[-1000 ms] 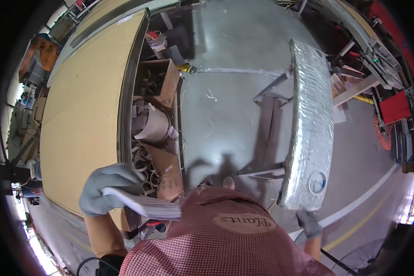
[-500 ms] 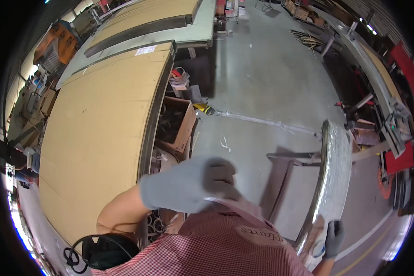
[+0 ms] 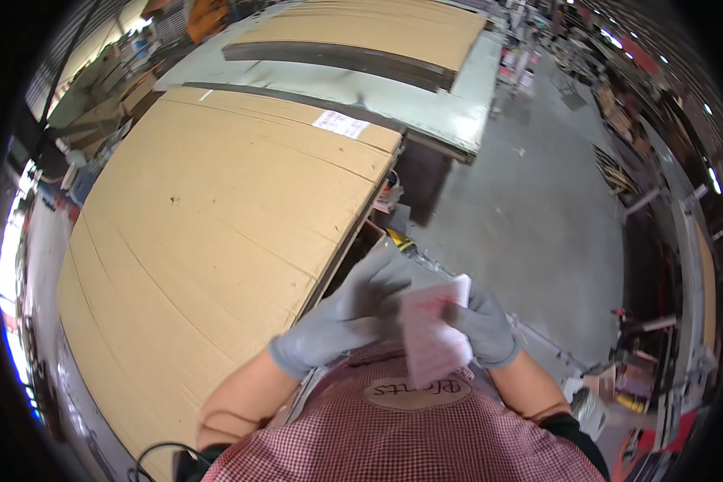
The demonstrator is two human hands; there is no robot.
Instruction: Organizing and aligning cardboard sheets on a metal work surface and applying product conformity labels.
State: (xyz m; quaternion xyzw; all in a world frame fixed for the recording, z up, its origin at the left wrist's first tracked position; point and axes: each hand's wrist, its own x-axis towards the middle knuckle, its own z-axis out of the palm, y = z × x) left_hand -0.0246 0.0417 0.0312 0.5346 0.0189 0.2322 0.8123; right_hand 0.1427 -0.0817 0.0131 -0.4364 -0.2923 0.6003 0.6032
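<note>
In front of my apron, a small white pad of paper slips [image 3: 434,325] with red print is held by my right hand [image 3: 488,325], in a grey glove. Its thumb lies over the face of the pad and its lower end looks smeared by motion. My left hand [image 3: 337,313], gloved in grey too, is just left of the pad, its fingers curved and apart from the thumb, with nothing visible in it. Beneath the left forearm and beyond spreads a large cardboard-covered stack [image 3: 209,217]. A white printed label [image 3: 341,124] lies at its far right corner.
Farther off, a second cardboard-topped stack [image 3: 361,36] rests on a pale green table [image 3: 466,120]. Grey floor [image 3: 522,217] runs along the right. A yellow-and-black object [image 3: 402,241] lies beside the near stack's right edge. Benches and a bundle of strips [image 3: 612,170] line the far right.
My view has swung, so the stack takes up more of it. My right hand has come up from the wrapped long piece at lower right and now holds the pad beside my left hand.
</note>
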